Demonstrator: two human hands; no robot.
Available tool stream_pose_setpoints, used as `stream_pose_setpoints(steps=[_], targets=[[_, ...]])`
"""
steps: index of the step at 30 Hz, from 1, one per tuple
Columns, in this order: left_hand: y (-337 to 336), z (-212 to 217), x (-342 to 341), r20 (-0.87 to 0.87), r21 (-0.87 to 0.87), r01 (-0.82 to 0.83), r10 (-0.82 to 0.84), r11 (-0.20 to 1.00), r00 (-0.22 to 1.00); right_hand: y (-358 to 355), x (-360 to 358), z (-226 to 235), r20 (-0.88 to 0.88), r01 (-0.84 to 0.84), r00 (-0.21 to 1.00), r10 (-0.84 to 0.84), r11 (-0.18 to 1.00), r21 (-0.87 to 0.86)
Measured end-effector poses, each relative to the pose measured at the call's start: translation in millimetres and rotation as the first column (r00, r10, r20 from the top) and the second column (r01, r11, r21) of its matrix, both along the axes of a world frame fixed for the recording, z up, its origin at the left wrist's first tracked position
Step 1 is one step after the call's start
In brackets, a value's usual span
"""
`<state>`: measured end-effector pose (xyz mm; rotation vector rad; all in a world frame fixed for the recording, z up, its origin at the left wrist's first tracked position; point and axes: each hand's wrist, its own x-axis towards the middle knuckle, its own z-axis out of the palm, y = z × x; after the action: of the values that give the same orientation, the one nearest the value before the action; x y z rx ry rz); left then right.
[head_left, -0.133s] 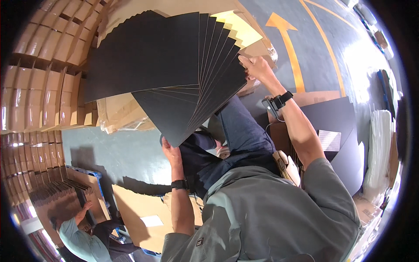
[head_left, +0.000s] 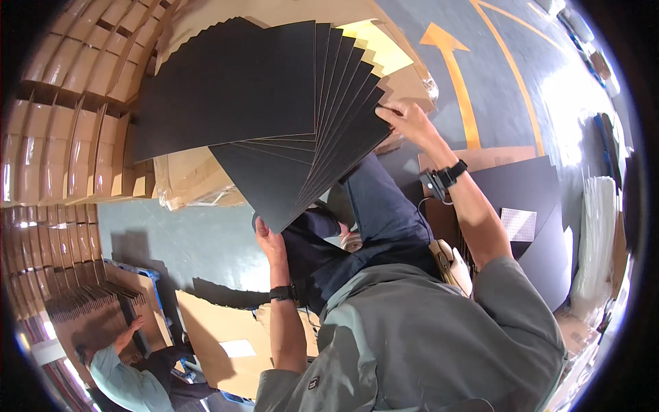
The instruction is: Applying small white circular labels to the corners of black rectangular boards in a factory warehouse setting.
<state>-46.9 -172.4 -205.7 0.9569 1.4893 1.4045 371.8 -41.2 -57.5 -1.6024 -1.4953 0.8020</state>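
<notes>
A fan of large black sheets [head_left: 233,86] spreads across the middle, its thin pale edges showing in steps on the right. My left hand [head_left: 270,244] holds the near corner of the lowest fanned sheets, thumb on top and the other fingers mostly hidden underneath. At the right-hand edge of the fan, my right hand [head_left: 410,125] pinches a corner of the top-lying sheets between thumb and fingers. Yellow sheets [head_left: 379,49] stick out in a stepped row beyond the black ones. Below everything lies a large cardboard-covered stack [head_left: 199,175] with clear wrap on its side.
Stacked brown cartons [head_left: 62,147] rise on the left. At lower left, a person [head_left: 127,374] works beside upright cardboard pieces [head_left: 93,312]. More dark sheets [head_left: 525,189] lie by my right elbow, with a small perforated piece [head_left: 518,224] on them. An orange arrow [head_left: 458,82] marks the grey floor.
My right hand has slid slightly toward me along the right edge of the black sheets. My left hand stays at the near corner.
</notes>
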Motion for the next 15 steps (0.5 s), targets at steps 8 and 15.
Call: stream_pose_setpoints(steps=[8,15], targets=[[2.6,-6.6,-4.8,0.000,-0.061,0.022,-0.022,0.998,1.000,10.5,3.3,2.0,0.063,0.056,0.997,-0.045,0.982,-0.178],[4.1,-7.0,2.1,-0.051,0.057,-0.072,0.075,0.996,0.996,-5.7,-0.8,10.8,-0.033,0.026,0.999,-0.032,0.982,-0.185]])
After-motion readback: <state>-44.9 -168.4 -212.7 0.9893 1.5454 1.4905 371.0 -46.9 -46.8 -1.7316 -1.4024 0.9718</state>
